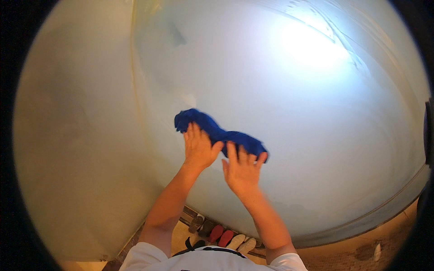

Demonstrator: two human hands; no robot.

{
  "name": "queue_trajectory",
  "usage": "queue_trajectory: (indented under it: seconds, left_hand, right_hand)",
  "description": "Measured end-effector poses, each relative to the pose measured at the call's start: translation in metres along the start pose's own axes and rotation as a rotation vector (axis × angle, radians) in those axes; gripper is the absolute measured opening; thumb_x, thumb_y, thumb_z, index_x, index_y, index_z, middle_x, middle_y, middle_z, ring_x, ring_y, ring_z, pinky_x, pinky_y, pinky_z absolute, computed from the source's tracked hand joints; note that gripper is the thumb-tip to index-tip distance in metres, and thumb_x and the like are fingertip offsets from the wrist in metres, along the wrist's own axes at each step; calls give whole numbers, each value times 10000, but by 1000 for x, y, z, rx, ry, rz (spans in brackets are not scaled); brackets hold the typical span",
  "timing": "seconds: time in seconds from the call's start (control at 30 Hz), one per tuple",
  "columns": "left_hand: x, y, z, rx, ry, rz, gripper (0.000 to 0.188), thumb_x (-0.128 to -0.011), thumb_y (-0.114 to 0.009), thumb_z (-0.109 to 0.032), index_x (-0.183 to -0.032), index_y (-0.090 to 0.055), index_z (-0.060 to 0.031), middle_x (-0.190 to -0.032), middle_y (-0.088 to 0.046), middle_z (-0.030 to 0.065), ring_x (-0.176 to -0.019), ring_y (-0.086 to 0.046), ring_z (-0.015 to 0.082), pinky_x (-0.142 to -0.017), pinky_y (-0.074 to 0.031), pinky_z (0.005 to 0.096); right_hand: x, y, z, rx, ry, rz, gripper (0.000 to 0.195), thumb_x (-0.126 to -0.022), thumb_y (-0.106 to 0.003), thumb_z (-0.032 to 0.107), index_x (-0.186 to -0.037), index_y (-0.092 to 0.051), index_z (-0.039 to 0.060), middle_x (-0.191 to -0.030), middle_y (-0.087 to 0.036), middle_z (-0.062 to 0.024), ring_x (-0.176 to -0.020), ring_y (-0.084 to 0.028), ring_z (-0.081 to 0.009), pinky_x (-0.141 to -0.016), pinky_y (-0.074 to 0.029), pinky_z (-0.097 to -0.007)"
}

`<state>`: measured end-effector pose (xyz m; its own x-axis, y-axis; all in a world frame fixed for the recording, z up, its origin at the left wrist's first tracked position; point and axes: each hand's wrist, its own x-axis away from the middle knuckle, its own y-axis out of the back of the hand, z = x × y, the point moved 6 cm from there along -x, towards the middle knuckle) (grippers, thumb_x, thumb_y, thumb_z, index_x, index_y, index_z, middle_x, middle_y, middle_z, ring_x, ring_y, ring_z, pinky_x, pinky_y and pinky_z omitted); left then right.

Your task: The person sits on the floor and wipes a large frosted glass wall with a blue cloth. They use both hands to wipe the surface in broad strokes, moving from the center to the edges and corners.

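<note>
A bunched blue cloth (222, 133) lies in a slanting roll against a large frosted glass panel (305, 135). My left hand (200, 146) presses on the cloth's left part with its fingertips, the thumb pointing inward. On the right part of the same cloth rests my right hand (242, 171), its fingers spread and slightly blurred. The two hands are close together but apart. Both palms face the panel, and the cloth beneath the fingers is partly hidden.
A yellowish vertical seam (135, 78) runs left of the cloth, with another pale panel (74, 135) beyond it. Bright light glares (312, 47) at upper right. Several shoes, including a red pair (220, 236), stand on the floor below. A dark fitting (428, 132) sits at the right edge.
</note>
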<state>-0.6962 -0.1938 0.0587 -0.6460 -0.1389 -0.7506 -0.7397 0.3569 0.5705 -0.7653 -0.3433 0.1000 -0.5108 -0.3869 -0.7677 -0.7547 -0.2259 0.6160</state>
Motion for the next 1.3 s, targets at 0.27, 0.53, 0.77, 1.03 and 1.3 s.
queue_trajectory:
  seconds: [0.27,0.53,0.77,1.03,1.3]
  left_hand:
    - [113,-49,-18,148,-20,-38,756,-852,-650,-292,-1381,-365,166,-1432,-337,449,-1319,-321,621,-1147,-215,648]
    - [143,-42,-92,188,-167,-7,652,-827,-746,-373,-1233,-560,102,-1372,-423,398,-1242,-437,576,-1052,-333,640]
    - [108,0,-76,142,-399,-7,704,-820,-693,-528,-1219,-619,47,-1391,-453,328,-1269,-449,479,-960,-373,605]
    - [72,57,-139,161,-548,-155,588,-848,-674,-545,-1203,-688,-77,-1496,-456,183,-1309,-460,384,-1107,-316,565]
    - [63,65,-169,94,-537,-147,637,-812,-691,-528,-1260,-665,-76,-1510,-442,201,-1359,-425,378,-1152,-247,575]
  right_hand:
    - [112,-50,-27,-132,240,122,567,-865,-680,235,-1397,-556,80,-1221,-593,-69,-1161,-512,-306,-1065,-341,-528]
    - [169,-29,-66,-178,34,270,655,-836,-718,335,-1396,-522,57,-1247,-586,-95,-1198,-500,-347,-1095,-271,-640]
    - [174,-15,-21,-12,-169,106,762,-845,-717,390,-1432,-431,-4,-1390,-409,-257,-1274,-387,-482,-1124,-123,-743]
    - [153,19,-29,-50,-246,-66,928,-846,-711,417,-1462,-267,-116,-1452,-241,-360,-1310,-256,-563,-1077,-70,-758]
    - [156,35,-46,82,-221,-86,976,-870,-677,509,-1471,-253,-132,-1473,-227,-365,-1332,-235,-576,-1070,-88,-763]
